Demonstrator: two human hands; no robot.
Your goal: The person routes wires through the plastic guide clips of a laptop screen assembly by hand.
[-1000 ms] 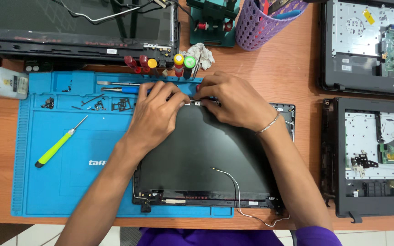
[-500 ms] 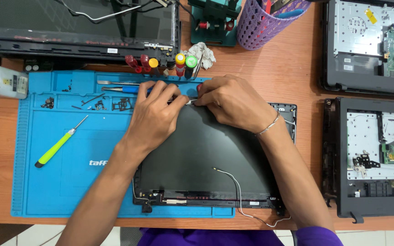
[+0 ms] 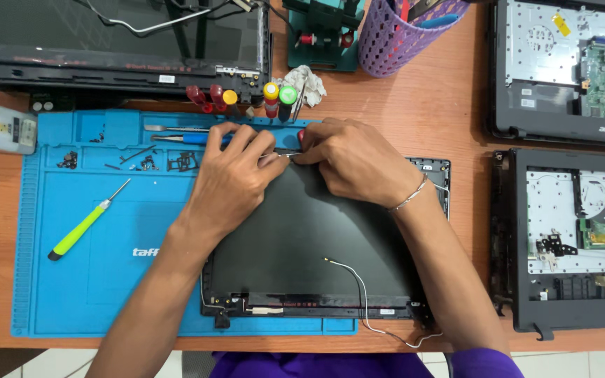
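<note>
While both hands meet at frame centre, the left hand (image 3: 229, 178) and right hand (image 3: 351, 159) pinch a small metal part (image 3: 283, 155) between their fingertips, over the top edge of the black lid (image 3: 309, 238) lying on the blue mat (image 3: 106, 280).

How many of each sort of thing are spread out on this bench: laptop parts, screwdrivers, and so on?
Laptop screen panels: 2 (one under both hands, one at the back)
Opened laptop bases: 2 (upper, lower)
Green-handled screwdriver: 1
Blue work mat: 1
Purple basket: 1
White bottle: 1
Total: 8

The left hand and right hand pinch something small at the panel's top edge.
</note>
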